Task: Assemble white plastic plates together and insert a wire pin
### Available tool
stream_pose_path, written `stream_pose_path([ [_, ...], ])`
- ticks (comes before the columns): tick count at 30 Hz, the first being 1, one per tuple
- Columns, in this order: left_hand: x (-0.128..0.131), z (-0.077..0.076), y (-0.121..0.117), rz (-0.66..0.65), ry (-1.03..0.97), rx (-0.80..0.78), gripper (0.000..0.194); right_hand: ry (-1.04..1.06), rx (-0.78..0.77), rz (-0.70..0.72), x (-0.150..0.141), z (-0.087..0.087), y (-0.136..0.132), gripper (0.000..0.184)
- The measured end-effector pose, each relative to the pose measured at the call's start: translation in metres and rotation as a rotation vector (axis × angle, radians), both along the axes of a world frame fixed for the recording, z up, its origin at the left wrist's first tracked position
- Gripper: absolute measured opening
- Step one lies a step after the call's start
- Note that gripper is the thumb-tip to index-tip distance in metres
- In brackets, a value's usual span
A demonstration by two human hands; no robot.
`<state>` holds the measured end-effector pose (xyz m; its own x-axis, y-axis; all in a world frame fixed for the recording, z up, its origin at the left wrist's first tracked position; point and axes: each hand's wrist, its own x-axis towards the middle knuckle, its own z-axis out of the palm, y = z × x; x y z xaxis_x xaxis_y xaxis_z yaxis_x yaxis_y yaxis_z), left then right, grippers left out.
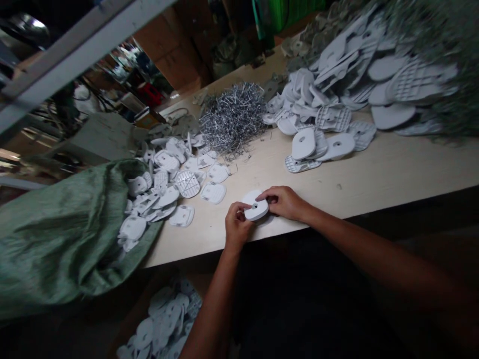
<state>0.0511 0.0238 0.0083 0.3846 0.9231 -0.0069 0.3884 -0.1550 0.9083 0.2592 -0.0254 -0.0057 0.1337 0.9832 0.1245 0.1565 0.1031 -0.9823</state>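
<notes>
Both my hands hold one white round plastic part [255,205] with a small centre hole, just above the near edge of the pale workbench [374,174]. My left hand [236,227] pinches its lower left rim with closed fingers. My right hand [285,202] grips its right side, fingers curled over the top. A heap of small shiny metal pins [232,117] lies further back on the bench. Whether a pin sits in the part I cannot tell.
White plastic parts spill from a green woven sack [63,234] at the left onto the bench [168,184]. A large pile of the same parts [355,85] fills the back right. More parts lie in a container below the bench [164,319]. Cardboard boxes stand behind.
</notes>
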Motion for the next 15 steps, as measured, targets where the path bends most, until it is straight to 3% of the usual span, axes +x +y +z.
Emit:
stream_pose_path([
  [4, 0.001, 0.012, 0.003, -0.021, 0.022, -0.053, 0.032, 0.095, -0.049, -0.014, 0.001, 0.002, 0.001, 0.042],
  [10, 0.008, 0.051, 0.004, -0.032, 0.007, -0.249, 0.044, 0.626, -0.375, 0.161, 0.019, 0.018, -0.006, 0.041],
  [15, 0.031, 0.067, 0.000, 0.005, -0.074, -0.340, 0.051, 0.708, -0.431, 0.121, 0.041, 0.036, -0.015, 0.025],
])
